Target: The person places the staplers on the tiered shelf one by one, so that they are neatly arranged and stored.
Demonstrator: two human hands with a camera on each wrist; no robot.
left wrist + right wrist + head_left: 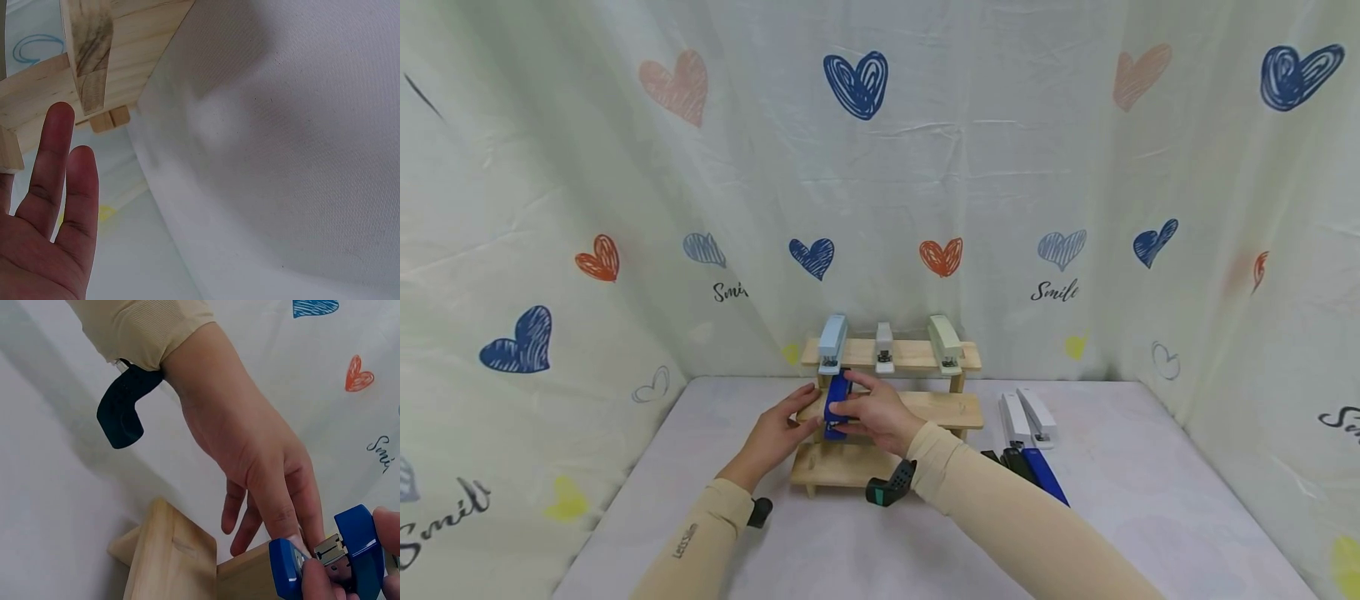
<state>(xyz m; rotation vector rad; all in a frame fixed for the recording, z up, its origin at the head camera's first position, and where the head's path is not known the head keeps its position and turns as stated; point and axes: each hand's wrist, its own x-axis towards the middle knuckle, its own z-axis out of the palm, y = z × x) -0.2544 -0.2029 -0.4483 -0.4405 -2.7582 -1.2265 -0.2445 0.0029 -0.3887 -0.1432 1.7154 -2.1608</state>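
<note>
A blue stapler [837, 390] is at the left end of the middle shelf [947, 408] of a wooden three-tier stand. My right hand [886, 414] grips it from the right, its fingers along the stapler's side. Opposite, my left hand [777, 431] has its thumb at the stapler's lower end and its fingers by the shelf edge. In the left wrist view, two fingers [82, 200] of the left hand stretch out straight beside the wood. Seen from the right wrist, the blue stapler [360, 544] shows metal between its two blue arms.
Light blue [832, 337], grey [883, 340] and pale green [945, 337] staplers sit on the top shelf [910, 354]. A bare lower shelf [842, 467] is below. Right of the stand lie white staplers [1015, 419], dark ones [1018, 464] and another blue one [1045, 477]. A heart-print curtain [895, 183] surrounds the table.
</note>
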